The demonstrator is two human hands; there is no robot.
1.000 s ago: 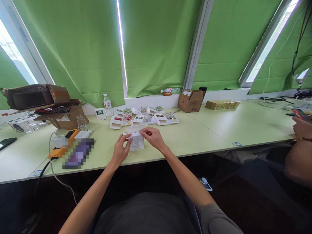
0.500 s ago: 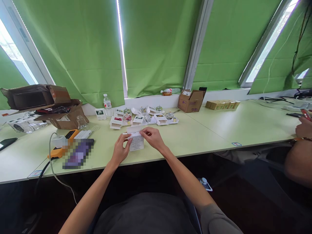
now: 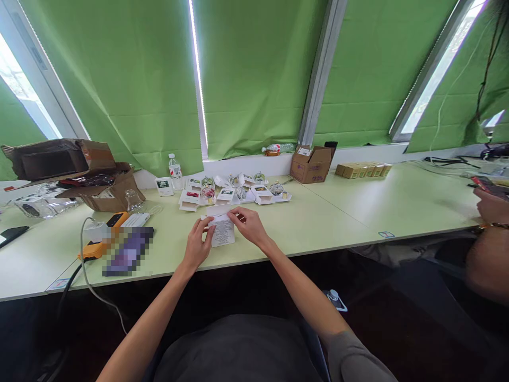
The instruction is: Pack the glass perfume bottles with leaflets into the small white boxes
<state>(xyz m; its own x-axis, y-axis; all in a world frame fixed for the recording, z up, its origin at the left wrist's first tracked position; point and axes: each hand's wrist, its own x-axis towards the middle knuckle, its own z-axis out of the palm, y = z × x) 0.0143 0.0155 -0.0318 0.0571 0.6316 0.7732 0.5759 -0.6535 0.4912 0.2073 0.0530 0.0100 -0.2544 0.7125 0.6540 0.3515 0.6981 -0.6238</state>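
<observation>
A small white box (image 3: pixel 223 235) with printed text on its near side stands at the front of the pale table (image 3: pixel 302 228). My left hand (image 3: pixel 199 241) is closed on its left side, thumb toward me. With thumb and fingers pinched, my right hand (image 3: pixel 248 225) grips the top right edge, by a raised white flap. What lies inside the box is hidden. Just behind it are several opened white boxes (image 3: pixel 192 198) with pictures on them, and round glass ornaments (image 3: pixel 208 192) beside them.
Another small white box (image 3: pixel 164 186) and a water bottle (image 3: pixel 175 171) stand at the back. Cardboard boxes (image 3: pixel 107 193) and a phone (image 3: pixel 129 252) lie left. A brown carton (image 3: pixel 312 164) and yellowish boxes (image 3: pixel 362 170) sit back right. Another person's hand (image 3: pixel 493 204) holds a phone at far right.
My hands and the white box stay almost in place. At far right the other person's hand and phone have shifted left.
</observation>
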